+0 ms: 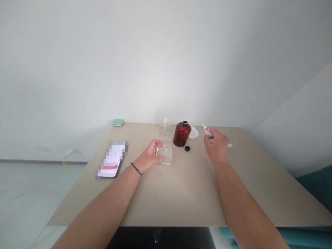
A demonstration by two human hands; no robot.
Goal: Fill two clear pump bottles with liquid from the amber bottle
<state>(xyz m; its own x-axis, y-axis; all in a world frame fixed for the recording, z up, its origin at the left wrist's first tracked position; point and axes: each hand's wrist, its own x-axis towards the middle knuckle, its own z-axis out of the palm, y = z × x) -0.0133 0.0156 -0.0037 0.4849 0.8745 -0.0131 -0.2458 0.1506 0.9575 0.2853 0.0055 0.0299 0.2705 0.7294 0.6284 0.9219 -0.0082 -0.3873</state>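
Left hand (150,156) curled round left side of clear square container (167,152). Right hand (217,145) partly closed, fingertips pinching white pointed piece (207,132). Dark red bottle (182,135) upright between hands, neck uncapped; black cap (187,148) just beside its base. Phone (114,157) further left, screen pixelated, unreadable.

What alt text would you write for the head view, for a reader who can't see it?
A person's left hand grips a clear container while the right hand pinches a pointed white item over a beige table. Between the hands, a dark red bottle stands near a small black cap; a phone lies off to the left.
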